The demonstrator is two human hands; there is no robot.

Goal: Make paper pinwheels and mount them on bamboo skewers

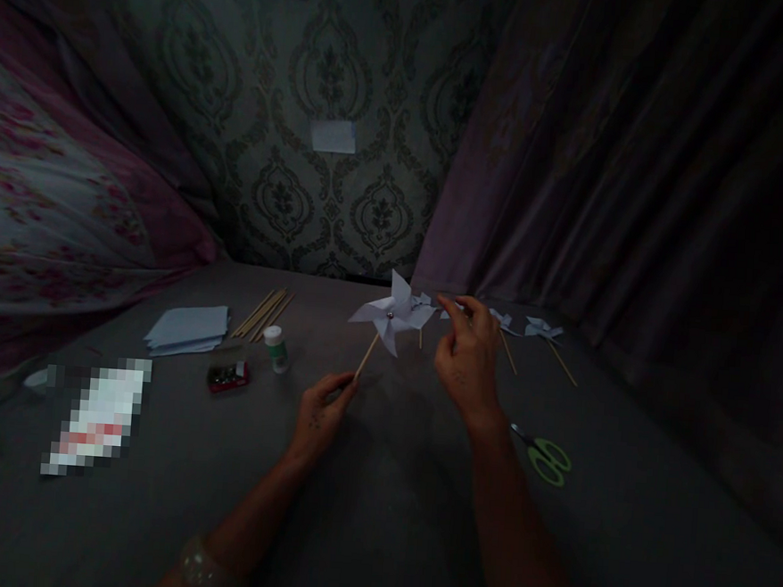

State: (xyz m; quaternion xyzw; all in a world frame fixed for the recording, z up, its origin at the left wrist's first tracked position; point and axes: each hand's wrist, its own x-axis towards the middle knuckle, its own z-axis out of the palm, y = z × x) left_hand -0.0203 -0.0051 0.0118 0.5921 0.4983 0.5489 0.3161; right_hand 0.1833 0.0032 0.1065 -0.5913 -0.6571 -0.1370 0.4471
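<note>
A white paper pinwheel (398,315) with a small round metallic piece at its centre faces me on a thin wooden stick (366,357). My left hand (321,414) is closed around the lower part of that stick, holding the pinwheel raised and slightly tilted. My right hand (468,357) is just to the right of the blades, its index finger stretched towards one blade tip and its fingers apart. I see nothing in it. Whether the fingertip touches the paper cannot be made out. Behind both, partly hidden, lie more paper pinwheels (544,329) on sticks.
Green-handled scissors (545,456) lie at right. On the left are a stack of white paper (188,328), several wooden sticks (262,314), a white-capped glue bottle (276,350), a small red box of metallic pieces (228,376) and a pixelated item (102,412). A patterned wall stands behind.
</note>
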